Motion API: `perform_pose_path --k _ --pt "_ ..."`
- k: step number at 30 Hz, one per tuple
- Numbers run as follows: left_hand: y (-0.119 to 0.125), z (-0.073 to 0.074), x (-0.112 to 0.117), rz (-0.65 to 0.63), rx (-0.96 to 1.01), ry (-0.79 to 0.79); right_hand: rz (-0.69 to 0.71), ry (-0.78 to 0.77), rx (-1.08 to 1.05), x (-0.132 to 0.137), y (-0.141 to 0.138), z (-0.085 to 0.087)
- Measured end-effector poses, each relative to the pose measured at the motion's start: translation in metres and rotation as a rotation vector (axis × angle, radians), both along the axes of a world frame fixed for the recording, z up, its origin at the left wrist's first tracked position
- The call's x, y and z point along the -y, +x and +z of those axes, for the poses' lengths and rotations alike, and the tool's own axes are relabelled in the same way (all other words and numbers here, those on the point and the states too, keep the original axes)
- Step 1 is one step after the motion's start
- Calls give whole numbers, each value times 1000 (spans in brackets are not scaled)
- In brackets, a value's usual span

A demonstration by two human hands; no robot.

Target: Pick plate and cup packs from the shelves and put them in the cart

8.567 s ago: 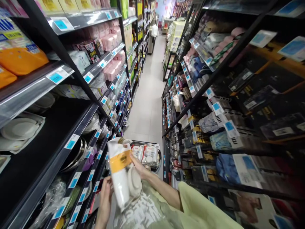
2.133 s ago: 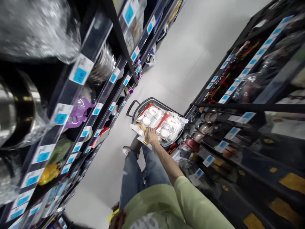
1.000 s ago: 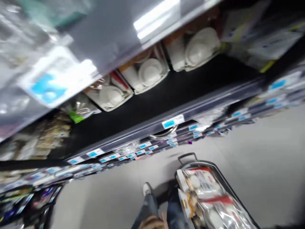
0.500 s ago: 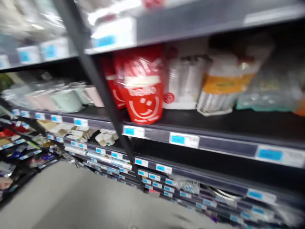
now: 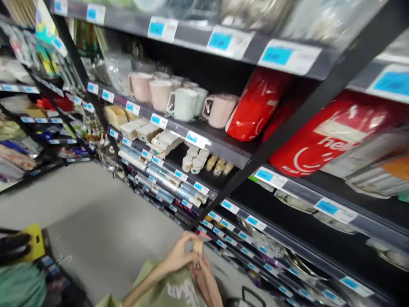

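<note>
At the bottom centre, my left hand (image 5: 181, 252) is raised with its thumb and fingers curled round a small tan item (image 5: 197, 246). From the right and just below, my right hand (image 5: 202, 269) also has its fingers on that item. It is short, upright and blurred; its exact kind cannot be made out. Similar-coloured small tan tubs (image 5: 220, 165) stand on a shelf above, beside several white tubs (image 5: 195, 160). Both hands are in front of my green shirt (image 5: 172, 288), apart from the shelving.
Pink and mint mugs (image 5: 183, 104) stand on a middle shelf edge. Red smiley-print bags (image 5: 306, 143) lean at the right, behind a slanting dark post (image 5: 275, 132). Grey floor (image 5: 92, 221) runs to the left. A yellow card with dark items (image 5: 33, 245) is at lower left.
My view has swung left and down, so the red bags appear farther right and tilted. Both my hands and the small tan item have come into view.
</note>
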State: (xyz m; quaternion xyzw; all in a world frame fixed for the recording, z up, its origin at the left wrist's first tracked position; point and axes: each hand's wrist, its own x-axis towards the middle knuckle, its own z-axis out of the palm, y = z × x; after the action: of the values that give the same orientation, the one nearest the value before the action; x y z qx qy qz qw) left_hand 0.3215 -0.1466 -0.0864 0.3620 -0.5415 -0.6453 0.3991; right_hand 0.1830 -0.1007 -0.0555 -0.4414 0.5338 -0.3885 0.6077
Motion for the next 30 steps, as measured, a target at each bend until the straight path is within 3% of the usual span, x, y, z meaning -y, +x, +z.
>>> perform_pose_path --k 3,7,13,18,25,30 --pt "15 20 8 -101 -197 30 -242 203 118 -15 6 -7" --pt "20 34 15 -160 -332 164 -254 254 244 -12 21 0" --pt "14 30 19 -280 -580 361 -269 254 299 -22 39 6" --pt "14 35 20 -283 -526 347 -330 244 372 -27 44 10" --pt "18 52 21 -308 -409 307 -307 258 552 -29 50 12" --pt "12 48 17 -227 -440 295 -312 213 729 -31 51 10"
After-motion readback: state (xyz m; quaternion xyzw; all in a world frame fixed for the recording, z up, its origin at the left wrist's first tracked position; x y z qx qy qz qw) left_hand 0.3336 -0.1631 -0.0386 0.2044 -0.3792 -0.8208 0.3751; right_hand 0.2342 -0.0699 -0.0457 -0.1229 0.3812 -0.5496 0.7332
